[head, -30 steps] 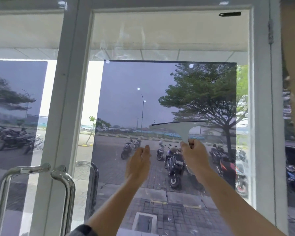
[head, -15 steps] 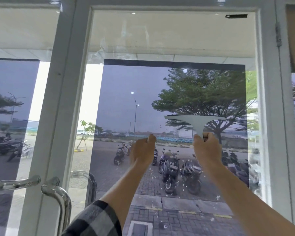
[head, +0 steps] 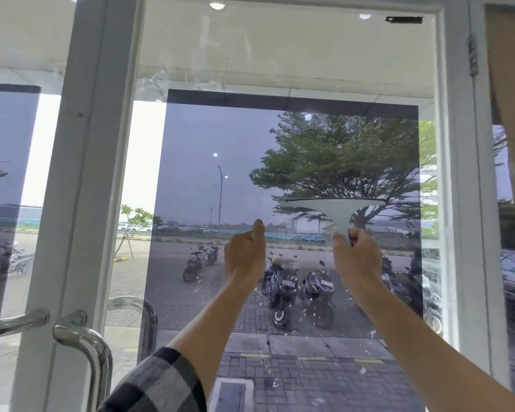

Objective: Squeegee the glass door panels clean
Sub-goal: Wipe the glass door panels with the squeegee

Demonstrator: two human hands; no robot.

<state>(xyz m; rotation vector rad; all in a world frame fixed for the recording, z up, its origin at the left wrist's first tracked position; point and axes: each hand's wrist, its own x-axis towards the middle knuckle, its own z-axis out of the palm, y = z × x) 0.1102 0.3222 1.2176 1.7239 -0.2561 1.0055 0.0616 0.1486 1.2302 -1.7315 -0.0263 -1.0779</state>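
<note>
A glass door panel in a white frame fills the view, with a dark tinted film over its middle. My right hand is shut on the handle of a pale T-shaped squeegee, whose black blade lies level against the glass at mid-height, right of centre. My left hand is pressed flat on the glass to the left of the squeegee, fingers together and pointing up. White soap flecks dot the glass below both hands.
Chrome door handles curve out at the lower left on the white frame post. A second glass panel lies left of the post. The hinge side of the frame runs down the right.
Both hands and the squeegee have risen up the glass and shifted right. The view has tilted upward too.
</note>
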